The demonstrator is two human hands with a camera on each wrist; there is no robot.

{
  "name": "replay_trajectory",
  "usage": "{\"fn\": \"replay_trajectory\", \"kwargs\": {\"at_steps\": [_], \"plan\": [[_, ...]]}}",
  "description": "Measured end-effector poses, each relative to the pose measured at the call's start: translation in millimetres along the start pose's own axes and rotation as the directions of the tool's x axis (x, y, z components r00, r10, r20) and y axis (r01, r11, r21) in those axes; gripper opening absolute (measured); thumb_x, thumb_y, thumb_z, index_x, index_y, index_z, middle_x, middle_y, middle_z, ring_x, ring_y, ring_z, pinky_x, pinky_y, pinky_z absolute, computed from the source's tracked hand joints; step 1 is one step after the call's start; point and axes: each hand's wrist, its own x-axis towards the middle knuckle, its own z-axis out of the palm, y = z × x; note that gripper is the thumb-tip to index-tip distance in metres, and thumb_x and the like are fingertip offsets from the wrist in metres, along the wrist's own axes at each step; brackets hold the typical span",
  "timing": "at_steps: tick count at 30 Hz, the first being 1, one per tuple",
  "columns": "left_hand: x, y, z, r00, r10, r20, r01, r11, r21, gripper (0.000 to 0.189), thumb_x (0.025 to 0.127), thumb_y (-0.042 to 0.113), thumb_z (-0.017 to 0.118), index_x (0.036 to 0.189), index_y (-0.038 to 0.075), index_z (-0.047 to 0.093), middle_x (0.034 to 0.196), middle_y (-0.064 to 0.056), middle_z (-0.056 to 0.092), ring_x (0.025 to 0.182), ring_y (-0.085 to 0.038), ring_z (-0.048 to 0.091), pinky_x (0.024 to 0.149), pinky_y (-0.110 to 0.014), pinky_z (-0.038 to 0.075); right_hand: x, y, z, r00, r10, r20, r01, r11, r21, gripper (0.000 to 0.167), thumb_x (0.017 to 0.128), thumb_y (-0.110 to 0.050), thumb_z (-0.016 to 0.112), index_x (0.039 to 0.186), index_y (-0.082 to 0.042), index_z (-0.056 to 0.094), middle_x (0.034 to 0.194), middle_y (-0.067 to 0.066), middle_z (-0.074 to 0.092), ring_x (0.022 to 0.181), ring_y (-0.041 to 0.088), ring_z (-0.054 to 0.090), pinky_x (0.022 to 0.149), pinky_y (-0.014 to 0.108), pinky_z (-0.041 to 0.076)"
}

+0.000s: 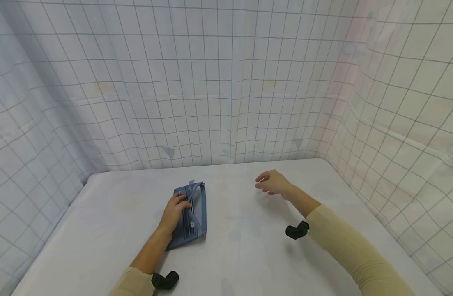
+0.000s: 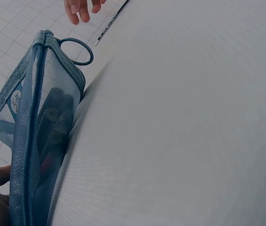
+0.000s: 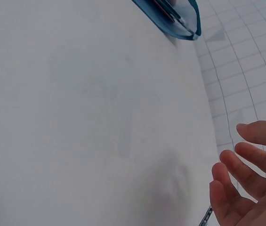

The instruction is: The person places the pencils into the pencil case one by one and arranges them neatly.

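A blue mesh zip pencil case [image 1: 179, 238] lies on the left half of the white table, its upper side partly opened. Slim items show inside, blurred through the mesh. My left hand [image 1: 173, 213] is on top of it, thumb and fingers bent at the loose flap and holding it. In the left wrist view the case [image 2: 25, 141] stands up from the cloth, with a loop at its far end; much of that hand is out of frame. Off to the right, my right hand [image 1: 276, 183] hovers over the table with loosely bent fingers, nothing in them.
White sheets with a dark grid [image 1: 219, 90] hang behind the table and along both sides. A black device is strapped at each sleeve cuff. A thin dark patterned strip [image 3: 206, 216] shows by the table edge near the right hand. White cloth [image 1: 241, 246] covers the tabletop.
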Motion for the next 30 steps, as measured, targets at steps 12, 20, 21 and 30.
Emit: {"fn": "replay_trajectory", "kwargs": {"at_steps": [12, 20, 21, 30], "plan": [[0.7, 1.2, -0.1, 1.000, -0.001, -0.002, 0.001, 1.000, 0.003, 0.065, 0.096, 0.024, 0.054, 0.154, -0.003, 0.041, 0.171, -0.022, 0.004, 0.154, -0.046, -0.003, 0.119, -0.064, -0.001, 11.8, 41, -29, 0.996, 0.021, -0.089, -0.026, 0.998, -0.061, 0.038, 0.099, -0.021, 0.069, 0.131, -0.001, 0.066, 0.118, 0.016, 0.069, 0.091, 0.023, 0.068, 0.073, 0.033, 0.056], [1.8, 0.5, -1.0, 1.000, -0.002, -0.007, 0.002, 1.000, -0.002, 0.066, 0.096, 0.025, 0.055, 0.154, -0.003, 0.042, 0.171, -0.021, 0.003, 0.154, -0.046, -0.003, 0.119, -0.064, -0.001, 11.3, 49, -36, 0.991, 0.024, -0.133, -0.037, 0.995, -0.095, 0.036, 0.100, -0.020, 0.067, 0.127, 0.002, 0.066, 0.107, 0.014, 0.071, 0.089, 0.024, 0.068, 0.071, 0.034, 0.056], [1.7, 0.6, -1.0, 1.000, -0.001, -0.007, 0.001, 1.000, -0.007, 0.066, 0.095, 0.025, 0.055, 0.154, -0.003, 0.042, 0.171, -0.021, 0.003, 0.155, -0.046, -0.003, 0.119, -0.064, -0.001, 11.5, 50, -37, 0.990, 0.024, -0.141, -0.039, 0.993, -0.107, 0.035, 0.099, -0.020, 0.068, 0.126, 0.002, 0.067, 0.107, 0.015, 0.071, 0.090, 0.025, 0.068, 0.072, 0.035, 0.057], [1.4, -0.8, 0.4, 1.000, 0.008, -0.009, -0.008, 1.000, -0.009, 0.066, 0.094, 0.024, 0.056, 0.153, -0.004, 0.043, 0.170, -0.022, 0.006, 0.154, -0.047, -0.002, 0.119, -0.064, 0.001, 9.9, 54, -31, 0.983, -0.007, -0.186, -0.047, 0.958, -0.284, 0.028, 0.095, -0.017, 0.071, 0.113, 0.003, 0.072, 0.111, 0.019, 0.071, 0.098, 0.034, 0.067, 0.082, 0.047, 0.055]]}}
